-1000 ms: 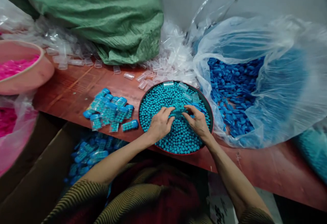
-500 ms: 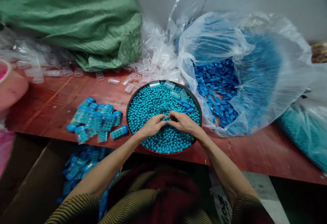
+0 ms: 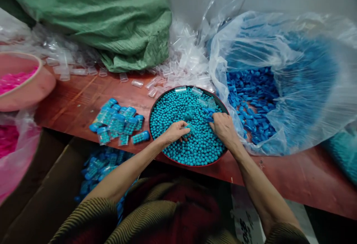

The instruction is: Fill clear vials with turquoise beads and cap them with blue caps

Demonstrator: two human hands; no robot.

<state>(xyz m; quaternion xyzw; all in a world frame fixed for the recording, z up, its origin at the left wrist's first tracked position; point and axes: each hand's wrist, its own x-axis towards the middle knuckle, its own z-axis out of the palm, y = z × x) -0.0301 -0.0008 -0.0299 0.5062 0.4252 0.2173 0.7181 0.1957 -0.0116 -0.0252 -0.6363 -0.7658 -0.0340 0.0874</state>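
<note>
A round tray [image 3: 151, 125] with a dark inner wall and red rim holds small teal beads [image 3: 192, 153]. Over its middle, my left hand [image 3: 176, 132] is closed, fingers curled around what looks like a small clear plastic tube; beads behind it blur its outline. My right hand [image 3: 224, 126] is at the tray's right side, its fingertips pinched on blue plastic caps [image 3: 208, 112] lying on the beads. Several empty clear tubes [image 3: 196, 91] rest on the beads along the far rim. Left of the tray lie several bead-filled tubes with blue caps [image 3: 117, 122].
A plastic bag [image 3: 304, 132] of blue caps stands open at right. Behind the tray are loose clear tubes [image 3: 181, 56] and a green sack [image 3: 111, 21]. A pink basin [image 3: 41, 88] is at far left. More capped tubes [image 3: 97, 168] lie below the table edge [image 3: 69, 136].
My hands have separated: the right one moved right to the blue caps, while the left stays over the beads. The view has turned left, showing more of the pink basin.
</note>
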